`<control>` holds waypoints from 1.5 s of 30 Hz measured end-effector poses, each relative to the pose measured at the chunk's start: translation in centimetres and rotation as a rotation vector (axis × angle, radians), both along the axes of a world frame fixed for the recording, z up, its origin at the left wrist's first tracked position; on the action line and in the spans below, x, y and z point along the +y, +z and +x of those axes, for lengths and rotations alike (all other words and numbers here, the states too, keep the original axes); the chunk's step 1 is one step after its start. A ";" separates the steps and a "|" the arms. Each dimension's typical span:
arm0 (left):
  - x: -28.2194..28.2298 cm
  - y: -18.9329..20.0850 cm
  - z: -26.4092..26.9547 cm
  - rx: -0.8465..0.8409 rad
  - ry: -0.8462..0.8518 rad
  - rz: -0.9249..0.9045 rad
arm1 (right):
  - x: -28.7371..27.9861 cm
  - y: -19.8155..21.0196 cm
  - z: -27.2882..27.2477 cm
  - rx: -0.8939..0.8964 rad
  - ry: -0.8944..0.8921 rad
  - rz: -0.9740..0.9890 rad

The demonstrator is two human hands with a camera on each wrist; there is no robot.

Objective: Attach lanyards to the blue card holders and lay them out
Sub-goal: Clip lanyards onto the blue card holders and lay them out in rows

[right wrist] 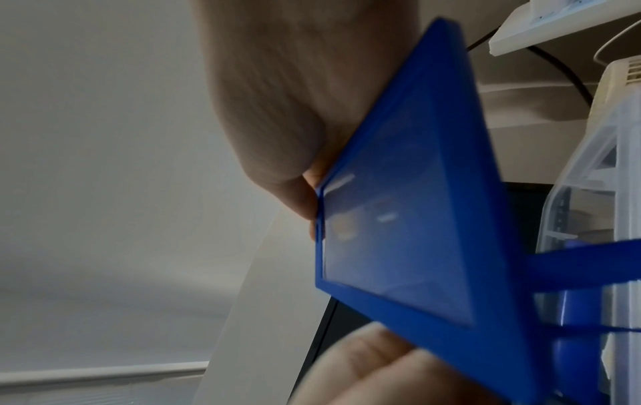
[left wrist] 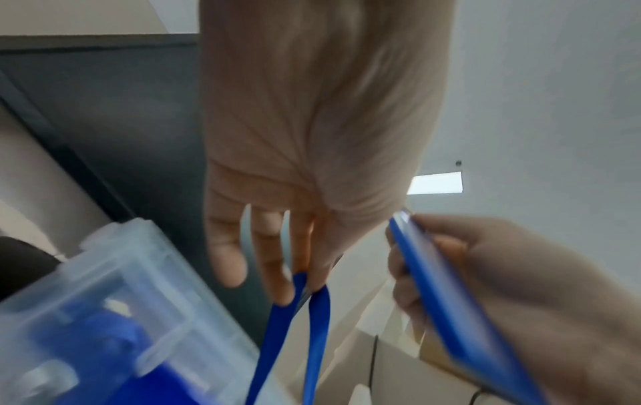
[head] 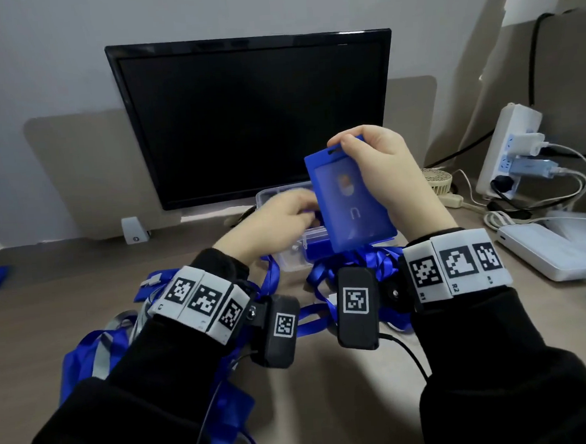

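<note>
Blue card holder point(head: 350, 197) upright, lanyards point(head: 352, 262) heaped beneath.

Head view downward over desk point(head: 329, 391), wrist views close, upward along palms, all sharing card holder point(head: 350, 197)

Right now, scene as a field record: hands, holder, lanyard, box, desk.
right hand: grips the blue plastic card holder at its slotted top, raised above the desk
left hand: pinches a blue ribbon lanyard at its top end, by the box
clear plastic storage box: on the desk, blue parts inside
loose blue lanyards: piled on the beige desk
attachment: not yet clipped
</note>
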State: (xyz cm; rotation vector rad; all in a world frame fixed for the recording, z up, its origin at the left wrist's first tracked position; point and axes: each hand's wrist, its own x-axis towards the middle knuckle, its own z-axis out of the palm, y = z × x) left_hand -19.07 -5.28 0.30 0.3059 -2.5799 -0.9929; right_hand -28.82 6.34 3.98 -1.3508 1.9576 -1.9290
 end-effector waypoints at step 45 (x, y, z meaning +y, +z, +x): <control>2.3 1.7 1.9 0.366 -0.001 0.286 | 1.4 2.8 2.0 -0.177 0.060 -0.533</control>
